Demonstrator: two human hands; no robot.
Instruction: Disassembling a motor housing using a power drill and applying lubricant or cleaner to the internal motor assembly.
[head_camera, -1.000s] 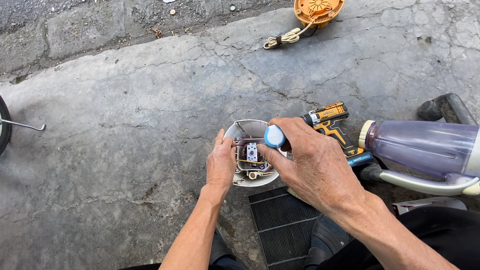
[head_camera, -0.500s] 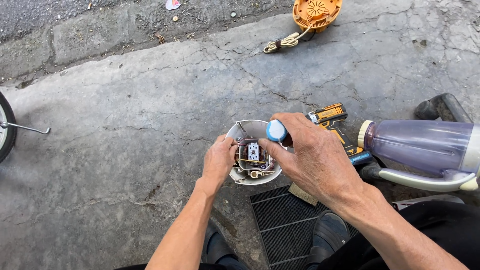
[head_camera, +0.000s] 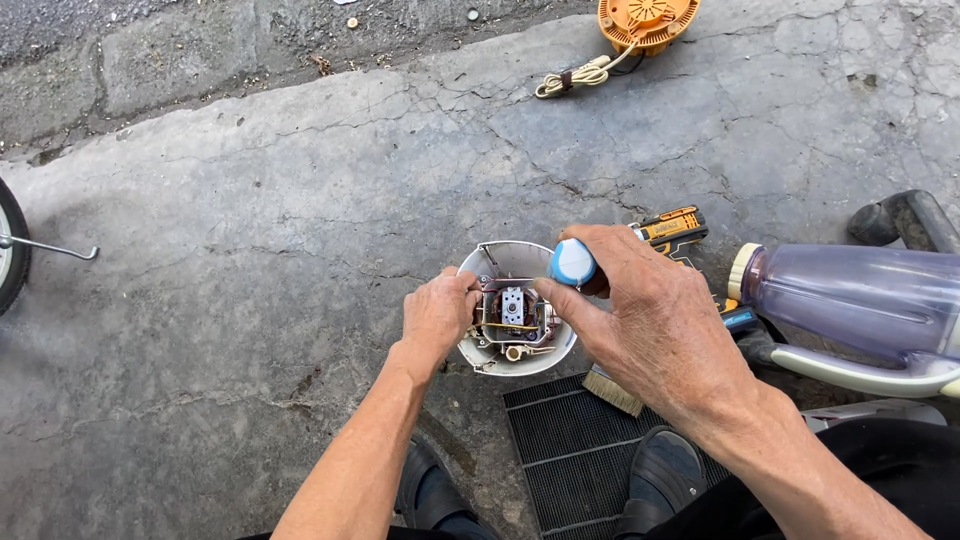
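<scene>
Cracked concrete floor outdoors, and a white round housing (head_camera: 515, 310) sits opened up in the middle of it, just in front of the person's shoes.

The left hand (head_camera: 437, 315) curls closed on the housing's left rim, steadying it; the right hand (head_camera: 650, 320) is wrapped shut around a blue-capped tool handle (head_camera: 572, 263) that points down into the wiring and small parts inside. That shell looks like thin, stiff plastic, light and likely brittle at the edge, so the rim is the sensible grip, away from the loose wires. The tool's tip is hidden behind the fingers, so what it touches can't be made out. A purple translucent canister (head_camera: 850, 300) runs off the right edge, and a yellow power tool (head_camera: 672, 228) is half covered.
</scene>
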